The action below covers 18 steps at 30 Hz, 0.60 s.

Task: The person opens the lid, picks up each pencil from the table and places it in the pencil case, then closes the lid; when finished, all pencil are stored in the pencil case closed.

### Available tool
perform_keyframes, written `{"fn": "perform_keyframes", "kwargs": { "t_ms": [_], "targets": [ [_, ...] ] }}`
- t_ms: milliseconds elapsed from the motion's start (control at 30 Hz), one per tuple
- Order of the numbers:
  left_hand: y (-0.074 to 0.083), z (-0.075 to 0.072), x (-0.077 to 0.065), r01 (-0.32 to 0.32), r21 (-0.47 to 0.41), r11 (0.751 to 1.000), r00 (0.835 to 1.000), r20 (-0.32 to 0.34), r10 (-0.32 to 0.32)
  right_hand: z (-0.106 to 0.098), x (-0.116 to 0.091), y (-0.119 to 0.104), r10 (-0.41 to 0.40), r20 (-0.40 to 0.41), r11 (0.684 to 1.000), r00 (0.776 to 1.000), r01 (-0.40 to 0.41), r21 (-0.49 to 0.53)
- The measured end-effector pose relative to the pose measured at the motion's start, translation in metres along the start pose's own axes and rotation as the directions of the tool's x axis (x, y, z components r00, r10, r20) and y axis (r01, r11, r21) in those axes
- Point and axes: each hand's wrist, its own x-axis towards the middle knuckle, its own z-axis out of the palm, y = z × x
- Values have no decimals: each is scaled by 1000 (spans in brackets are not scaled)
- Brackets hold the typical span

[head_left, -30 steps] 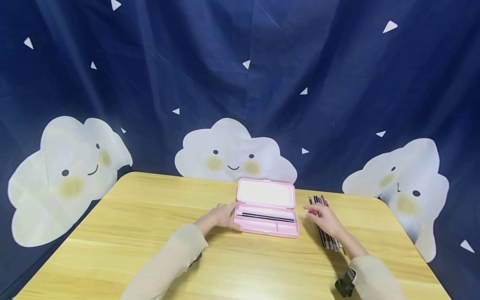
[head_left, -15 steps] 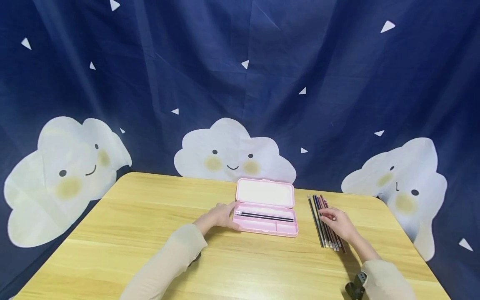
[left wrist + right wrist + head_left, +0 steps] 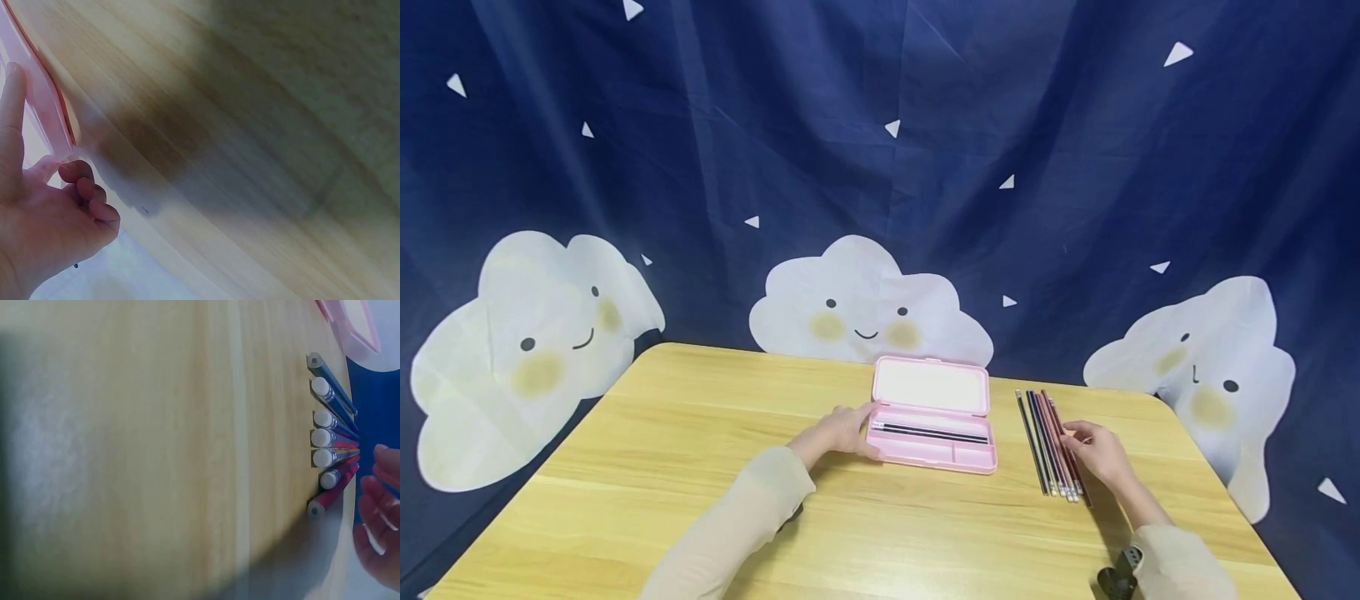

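Pink and rectangular, the case (image 3: 917,452) lies open on the wood-grained table (image 3: 850,533), its lid (image 3: 931,387) pale-faced, two dark pencils (image 3: 934,433) inside. The left hand (image 3: 841,430) pinches the case's left end between thumb and forefinger. Near the other end, slim loose pencils (image 3: 1051,450) in black, blue and reddish tones lie side by side (most tipped with rounded white erasers (image 3: 322,437)). The right hand (image 3: 1101,452), fingers loosely bent, is beside the reddish ones; I cannot tell whether it touches them.
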Motion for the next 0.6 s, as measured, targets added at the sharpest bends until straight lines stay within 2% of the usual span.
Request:
{"fn": "perform_keyframes", "kwargs": {
  "t_ms": [300,467,600],
  "targets": [
    [0,0,0,14,-3,1000,1000,6,-14,-2,-4,2,47,105,998,993,-43,-46],
    [0,0,0,10,-2,1000,1000,4,-10,-2,-5,3,44,119,999,992,-39,-37],
    [0,0,-1,9,-1,1000,1000,5,-9,-2,-5,5,56,99,997,994,-50,-56]
  ]
}}
